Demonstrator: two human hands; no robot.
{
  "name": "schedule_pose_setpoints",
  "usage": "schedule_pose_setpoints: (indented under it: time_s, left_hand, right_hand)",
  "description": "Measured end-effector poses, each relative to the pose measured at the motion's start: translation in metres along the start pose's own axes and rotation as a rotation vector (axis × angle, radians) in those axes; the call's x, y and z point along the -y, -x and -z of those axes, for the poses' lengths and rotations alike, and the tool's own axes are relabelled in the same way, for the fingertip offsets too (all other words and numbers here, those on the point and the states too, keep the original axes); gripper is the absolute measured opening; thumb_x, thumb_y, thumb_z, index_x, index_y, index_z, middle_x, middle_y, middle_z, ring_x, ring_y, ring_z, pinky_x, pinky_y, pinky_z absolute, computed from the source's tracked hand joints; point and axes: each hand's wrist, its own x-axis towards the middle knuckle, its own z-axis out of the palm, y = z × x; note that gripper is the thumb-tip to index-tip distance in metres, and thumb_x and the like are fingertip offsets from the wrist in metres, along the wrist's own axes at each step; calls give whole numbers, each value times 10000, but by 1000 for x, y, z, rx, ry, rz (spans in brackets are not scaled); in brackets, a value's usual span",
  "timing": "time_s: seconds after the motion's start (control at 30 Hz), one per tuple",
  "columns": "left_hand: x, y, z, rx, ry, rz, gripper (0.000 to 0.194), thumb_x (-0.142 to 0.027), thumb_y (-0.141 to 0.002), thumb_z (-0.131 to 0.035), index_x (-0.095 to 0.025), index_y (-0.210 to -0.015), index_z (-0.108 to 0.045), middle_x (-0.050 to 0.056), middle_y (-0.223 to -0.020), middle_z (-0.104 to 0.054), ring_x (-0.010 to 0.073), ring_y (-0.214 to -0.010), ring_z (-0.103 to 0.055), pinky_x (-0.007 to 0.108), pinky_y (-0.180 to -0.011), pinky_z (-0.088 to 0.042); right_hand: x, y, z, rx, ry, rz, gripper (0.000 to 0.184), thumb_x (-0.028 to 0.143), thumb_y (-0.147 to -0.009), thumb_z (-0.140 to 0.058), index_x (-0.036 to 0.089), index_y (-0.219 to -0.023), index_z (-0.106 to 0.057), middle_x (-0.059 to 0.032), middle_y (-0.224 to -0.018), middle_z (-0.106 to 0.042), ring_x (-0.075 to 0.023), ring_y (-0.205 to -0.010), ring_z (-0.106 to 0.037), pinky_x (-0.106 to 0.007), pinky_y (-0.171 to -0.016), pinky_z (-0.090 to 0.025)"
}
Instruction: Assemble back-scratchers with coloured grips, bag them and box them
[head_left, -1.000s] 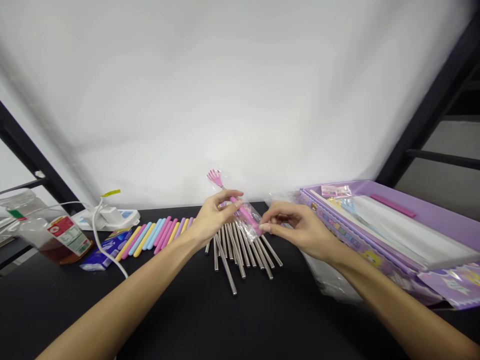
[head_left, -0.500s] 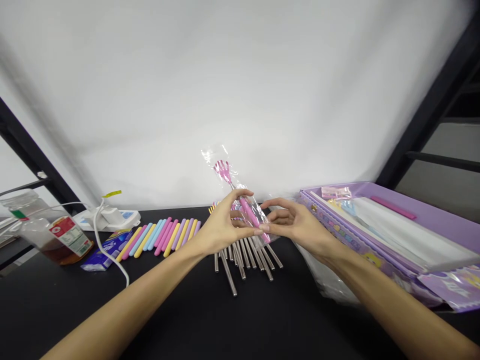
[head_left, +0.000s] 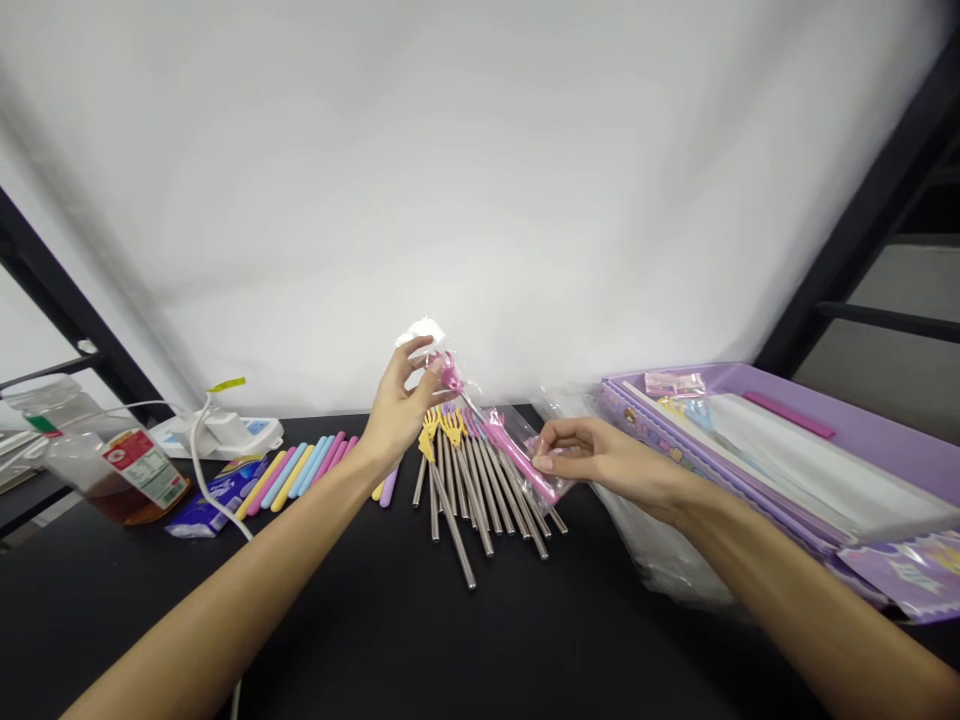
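A pink back scratcher (head_left: 506, 445) with a hand-shaped head and a thin metal shaft sits slantwise inside a clear plastic bag (head_left: 424, 330), held between my two hands. My left hand (head_left: 401, 400) pinches the bag's upper end beside the pink head. With thumb and fingers closed, my right hand (head_left: 592, 455) grips the bagged scratcher near the lower end of its pink handle. Right below lies a pile of metal rods (head_left: 491, 505) with hand-shaped heads; the nearest heads are yellow (head_left: 452, 428), and others behind are partly hidden.
Coloured handles (head_left: 300, 475) lie in a row at left, partly behind my left forearm. Beyond them are a blue packet (head_left: 214, 505), power strip (head_left: 255, 435), white cable (head_left: 196, 450) and jar (head_left: 112, 465). A purple box (head_left: 780, 385) and clear plastic (head_left: 660, 550) occupy the right.
My left hand has moved up and left from the handle to the bag's upper end, bunching it. The scratcher has dropped slightly; my right hand still holds its lower end.
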Motion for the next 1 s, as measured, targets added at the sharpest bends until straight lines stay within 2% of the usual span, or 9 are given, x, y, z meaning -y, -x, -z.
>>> schedule_pose_setpoints:
  time_s: [0.1, 0.2, 0.33, 0.43, 0.5, 0.6, 0.67, 0.83, 1.0]
  left_hand:
    - [4, -2, 5, -68, -24, 15, 402, -430, -867, -637, -194, -1184, -565, 78, -1090, -625, 122, -835, -642, 337, -835, -585]
    - [6, -1, 7, -74, -81, 18, 460, -410, -836, -675, -206, -1231, -554, 83, -1190, -615, 96, -754, -627, 303, -760, -597]
    - [7, 0, 9, -63, -76, -17, 643, -355, -818, -696, -263, -1384, -405, 111, -1383, -503, 85, -725, -612, 307, -691, -622]
    - [6, 1, 9, -57, -48, -45, 751, -300, -801, -709, -329, -1420, -285, 111, -1363, -508, 90, -697, -627, 351, -695, -632]
    - [6, 2, 9, -60, -60, -76, 665, -295, -806, -703, -340, -1351, -325, 80, -1282, -559, 92, -689, -637, 360, -711, -629]
    - [6, 3, 7, -76, -130, -95, 300, -364, -831, -674, -222, -1041, -514, 55, -1153, -613, 108, -738, -657, 310, -719, -614]
    - [8, 4, 5, -86, -165, -73, 284, -411, -831, -670, -183, -946, -548, 64, -1117, -630, 123, -763, -665, 285, -709, -605]
    - [11, 6, 2, -37, -167, -27, 478, -418, -841, -666, -220, -1252, -525, 90, -1295, -584, 117, -788, -668, 286, -753, -592]
    - [13, 11, -4, 5, -197, 2, 641, -390, -846, -667, -280, -1412, -387, 104, -1458, -415, 50, -658, -610, 257, -664, -575]
  right_hand:
    - [-3, 1, 1, 121, -44, -18, 285, 422, -772, -749, 177, -778, -603, -10, -757, -617, -155, -743, -588, -324, -729, -480]
    - [-3, 2, 0, 196, -72, -45, 280, 403, -770, -757, 180, -775, -589, -1, -723, -612, -146, -706, -587, -311, -687, -487]
    - [-4, 4, 0, 235, -69, -64, 274, 376, -770, -765, 182, -757, -571, 12, -713, -590, -127, -693, -561, -283, -665, -469]
    - [-5, 3, 2, 217, -81, -86, 268, 369, -765, -769, 183, -772, -576, 15, -706, -584, -126, -689, -561, -283, -665, -480]
    - [-6, 3, 2, 198, -91, -97, 276, 375, -757, -773, 182, -771, -576, 12, -697, -589, -131, -682, -569, -289, -663, -494]
    - [-6, 2, 3, 194, -95, -93, 273, 377, -761, -768, 181, -773, -579, 10, -692, -586, -133, -678, -571, -294, -663, -505]
    - [-6, 3, 3, 211, -79, -86, 248, 359, -779, -754, 182, -776, -581, 9, -699, -585, -130, -683, -566, -285, -661, -493]
    - [-3, 6, 2, 240, -18, -93, 242, 318, -755, -773, 193, -849, -589, -2, -773, -636, -133, -689, -588, -266, -635, -454]
    - [1, 8, 0, 240, -2, -148, 517, 341, -717, -806, 206, -1157, -571, -37, -907, -669, -149, -675, -633, -302, -654, -491]
